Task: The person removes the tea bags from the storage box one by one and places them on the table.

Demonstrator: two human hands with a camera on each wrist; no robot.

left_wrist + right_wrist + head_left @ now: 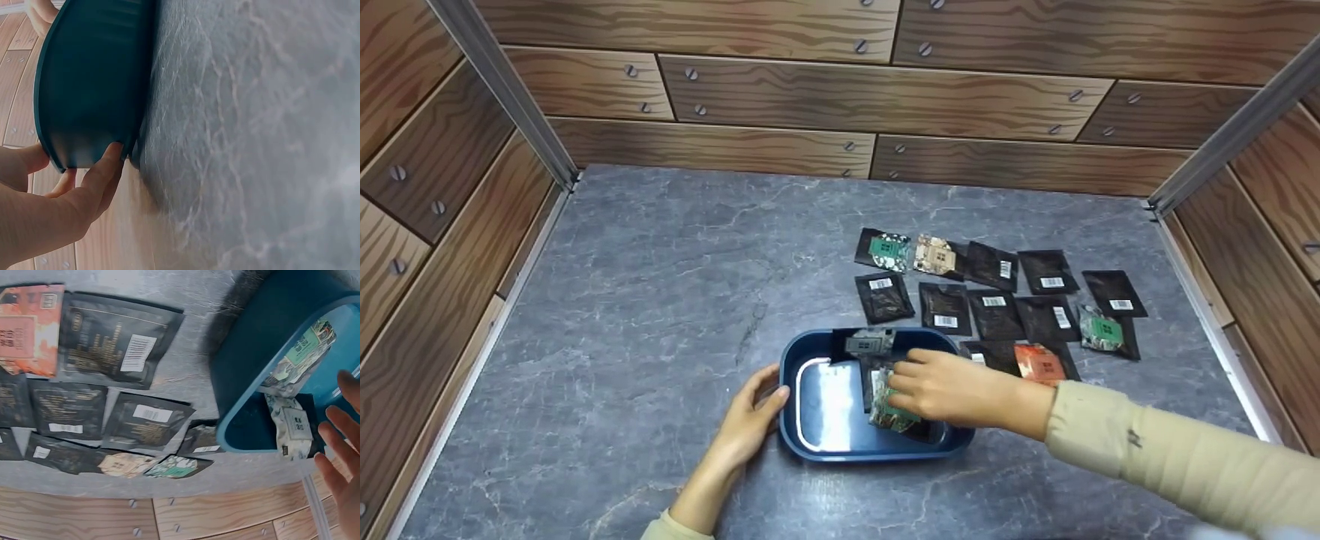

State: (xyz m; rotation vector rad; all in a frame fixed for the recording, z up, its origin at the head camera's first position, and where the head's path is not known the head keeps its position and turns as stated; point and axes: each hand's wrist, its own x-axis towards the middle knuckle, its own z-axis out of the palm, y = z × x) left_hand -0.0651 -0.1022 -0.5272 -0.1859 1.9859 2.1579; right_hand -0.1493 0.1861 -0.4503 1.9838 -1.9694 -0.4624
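Observation:
A blue plastic basin stands on the grey marbled table. My left hand grips its left end, the thumb at the rim and the fingers against the outer wall; the left wrist view shows this hand too. Over the right half of the basin is my right hand. Its fingers look loose and apart in the right wrist view, with nothing between them. Beneath it lies a green-labelled sachet, partly hidden. Another sachet with a grey label leans at the basin's back wall.
Several black sachets lie in rough rows behind and right of the basin. Among them are an orange-labelled sachet, a beige one and green ones. Wood-patterned walls border the table at the back and sides.

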